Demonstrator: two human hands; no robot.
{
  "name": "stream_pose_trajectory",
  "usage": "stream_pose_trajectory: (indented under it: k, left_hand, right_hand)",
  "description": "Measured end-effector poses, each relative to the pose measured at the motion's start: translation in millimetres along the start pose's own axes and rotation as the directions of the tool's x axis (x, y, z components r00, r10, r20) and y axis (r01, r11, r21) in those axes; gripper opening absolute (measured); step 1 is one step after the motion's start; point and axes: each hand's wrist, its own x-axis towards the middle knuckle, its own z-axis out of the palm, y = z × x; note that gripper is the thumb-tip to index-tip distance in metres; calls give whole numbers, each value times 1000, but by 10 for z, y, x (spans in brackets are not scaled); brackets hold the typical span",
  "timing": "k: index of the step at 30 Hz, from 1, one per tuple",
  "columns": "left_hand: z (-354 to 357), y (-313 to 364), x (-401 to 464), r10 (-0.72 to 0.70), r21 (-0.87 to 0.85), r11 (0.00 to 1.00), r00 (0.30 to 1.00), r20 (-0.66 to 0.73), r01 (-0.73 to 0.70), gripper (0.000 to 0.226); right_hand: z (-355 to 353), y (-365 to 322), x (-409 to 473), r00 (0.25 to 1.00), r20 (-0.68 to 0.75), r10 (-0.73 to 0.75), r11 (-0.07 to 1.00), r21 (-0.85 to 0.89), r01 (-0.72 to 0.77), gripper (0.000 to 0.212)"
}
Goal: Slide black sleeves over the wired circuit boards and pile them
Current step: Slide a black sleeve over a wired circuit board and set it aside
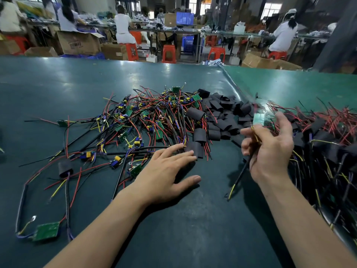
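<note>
My right hand [270, 149] grips the wires of a green circuit board [258, 119], which it holds raised and blurred above the table. My left hand [166, 171] lies flat with straight fingers, its fingertips touching a black sleeve [198, 150] at the near edge of the tangle. A heap of bare wired boards [150, 117] covers the table's middle. Loose black sleeves [224, 113] lie in a pile just right of that heap. At the far right is a pile of sleeved boards [326, 136] with red and black wires sticking out.
One sleeved board [65, 168] and a bare green board [46, 231] lie apart at the near left. The dark green table [77, 82] meets a lighter green mat [289, 84] at the right. Behind it, people sit at benches among red stools and cardboard boxes.
</note>
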Motion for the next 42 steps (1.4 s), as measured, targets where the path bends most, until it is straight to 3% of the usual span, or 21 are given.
stream_pose_trajectory:
  k: [5, 9, 13, 16, 19, 22, 24, 28, 31, 33, 36, 38, 42]
  left_hand:
    - [-15, 33, -8, 5, 28, 1000, 998, -56, -4, 59]
    - [-13, 29, -18, -69, 24, 997, 995, 72, 67, 73]
    - [-10, 36, -18, -74, 68, 995, 995, 62, 70, 78]
    - [-16, 23, -11, -61, 86, 995, 998, 35, 57, 76]
    - [-54, 53, 4, -18, 34, 999, 989, -145, 23, 58]
    - [-83, 77, 10, 43, -52, 995, 862, -505, -80, 37]
    - [-90, 61, 1, 23, -82, 993, 820, -572, -85, 40]
    - [-82, 26, -15, -163, -108, 986, 895, -415, 129, 51]
    - [-71, 7, -1, -281, -152, 959, 878, -388, 240, 46]
    - [-110, 5, -9, -258, -196, 961, 891, -375, 196, 33]
    - [-157, 10, -37, -49, -283, 959, 976, -214, -14, 9]
    - [-176, 15, -64, 45, -291, 954, 994, -99, -72, 25]
    - [-166, -32, -77, 22, -306, 951, 996, -83, -47, 32]
  right_hand:
    - [8, -41, -109, 968, 238, 82, 995, -72, -67, 27]
    - [-36, -125, -114, 904, 360, 232, 954, 96, -283, 37]
    - [-115, -192, -86, 847, 460, 266, 904, 187, -385, 69]
    - [-107, -182, -78, 857, 441, 265, 927, 129, -353, 54]
    - [-102, -159, -55, 871, 401, 283, 922, 138, -363, 36]
    - [-101, -155, -42, 901, 337, 272, 927, 157, -339, 30]
    - [-91, -163, -39, 911, 320, 262, 933, 158, -324, 25]
    - [-75, -190, -39, 904, 323, 280, 925, 162, -344, 23]
    - [-89, -200, -58, 907, 326, 266, 947, 88, -310, 24]
    - [-84, -182, -64, 923, 280, 263, 959, 32, -283, 24]
    - [-71, -142, -60, 955, 189, 229, 973, -66, -220, 24]
    - [-75, -129, -59, 967, 164, 196, 977, -122, -177, 27]
    - [-57, -112, -66, 968, 144, 203, 967, -187, -175, 38]
